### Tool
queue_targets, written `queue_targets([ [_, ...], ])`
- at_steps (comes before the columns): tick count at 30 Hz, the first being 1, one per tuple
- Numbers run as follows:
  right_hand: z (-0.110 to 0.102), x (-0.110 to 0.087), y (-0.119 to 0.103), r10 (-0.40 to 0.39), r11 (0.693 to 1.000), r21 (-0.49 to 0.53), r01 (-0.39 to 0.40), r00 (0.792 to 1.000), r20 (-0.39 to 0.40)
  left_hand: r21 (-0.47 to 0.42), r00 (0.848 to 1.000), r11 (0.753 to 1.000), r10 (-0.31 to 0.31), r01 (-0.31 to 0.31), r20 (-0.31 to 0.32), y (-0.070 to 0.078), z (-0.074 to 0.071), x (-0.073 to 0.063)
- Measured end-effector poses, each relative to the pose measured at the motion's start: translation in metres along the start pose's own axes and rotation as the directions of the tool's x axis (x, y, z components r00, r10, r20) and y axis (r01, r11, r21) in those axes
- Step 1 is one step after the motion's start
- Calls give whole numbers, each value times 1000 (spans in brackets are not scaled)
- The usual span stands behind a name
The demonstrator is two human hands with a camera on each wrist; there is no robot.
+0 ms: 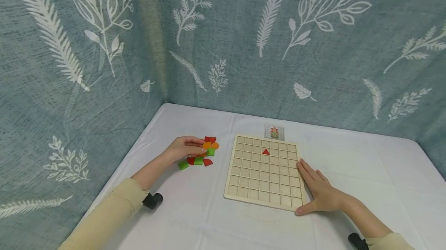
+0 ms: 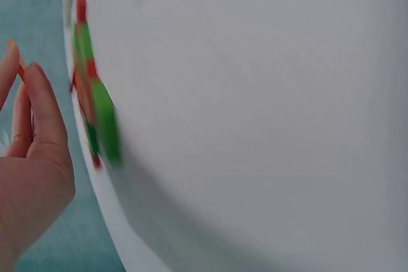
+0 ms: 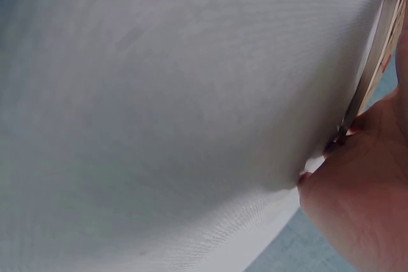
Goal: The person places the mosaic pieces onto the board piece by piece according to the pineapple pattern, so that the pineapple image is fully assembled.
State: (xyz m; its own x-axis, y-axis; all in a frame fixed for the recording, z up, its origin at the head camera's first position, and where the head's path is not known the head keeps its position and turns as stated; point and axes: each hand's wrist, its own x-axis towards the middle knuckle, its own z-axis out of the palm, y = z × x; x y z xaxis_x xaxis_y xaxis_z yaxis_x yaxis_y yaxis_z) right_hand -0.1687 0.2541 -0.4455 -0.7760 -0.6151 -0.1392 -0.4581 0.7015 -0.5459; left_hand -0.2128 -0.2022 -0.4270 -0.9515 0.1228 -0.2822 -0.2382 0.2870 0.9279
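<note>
My left hand [image 1: 184, 148] pinches a thin orange piece [image 1: 207, 145] between thumb and fingers, above a loose pile of flat colored pieces. The left wrist view shows the orange piece [image 2: 21, 71] edge-on at the fingertips. In the pile are green squares [image 1: 198, 161], red rounded pieces [image 1: 208, 162] and an orange round piece [image 1: 215, 146]. To the right lies a wooden grid board [image 1: 259, 174] with a red triangle [image 1: 266, 151] in one upper cell. My right hand [image 1: 320, 192] rests along the board's right edge, fingers extended, thumb at the near right corner.
A small card [image 1: 274, 131] with a grid and a flower picture lies just behind the board. A white cloth [image 1: 366, 165] covers the table. Blue-green patterned curtains [image 1: 237, 79] hang behind and at the left. Black devices [image 1: 152, 201] sit at both wrists.
</note>
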Motion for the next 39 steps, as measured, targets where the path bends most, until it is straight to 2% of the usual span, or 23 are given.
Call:
queue_targets([
  [5,-3,-1,1,4,1000,-18,-4,1000,8,-23,997,999,47,-46,62,16,32,11],
  [7,-4,-1,1,4,1000,-19,-3,1000,15,-9,994,998,70,-70,85,22,45,15],
  [10,-5,0,2,2,1000,-11,-1,1000,30,61,988,991,110,-117,109,30,67,21],
  [15,-6,2,3,8,1000,-16,-7,998,63,221,971,950,190,-218,142,40,101,30],
  [19,-7,2,3,17,1000,-22,-15,998,63,259,954,925,237,-279,184,45,122,38],
  [23,-7,1,4,22,999,-29,-20,998,58,272,935,902,285,-337,213,45,137,46],
  [26,-7,1,4,25,999,-39,-23,998,56,279,926,889,311,-363,215,45,146,50],
  [33,-5,1,4,24,999,-31,-22,998,58,295,935,890,301,-347,189,48,159,50],
  [36,-5,1,4,24,999,-30,-23,998,57,302,941,895,286,-329,179,49,162,49],
  [39,-5,1,4,30,999,-29,-28,998,57,309,942,892,284,-329,181,49,163,49],
])
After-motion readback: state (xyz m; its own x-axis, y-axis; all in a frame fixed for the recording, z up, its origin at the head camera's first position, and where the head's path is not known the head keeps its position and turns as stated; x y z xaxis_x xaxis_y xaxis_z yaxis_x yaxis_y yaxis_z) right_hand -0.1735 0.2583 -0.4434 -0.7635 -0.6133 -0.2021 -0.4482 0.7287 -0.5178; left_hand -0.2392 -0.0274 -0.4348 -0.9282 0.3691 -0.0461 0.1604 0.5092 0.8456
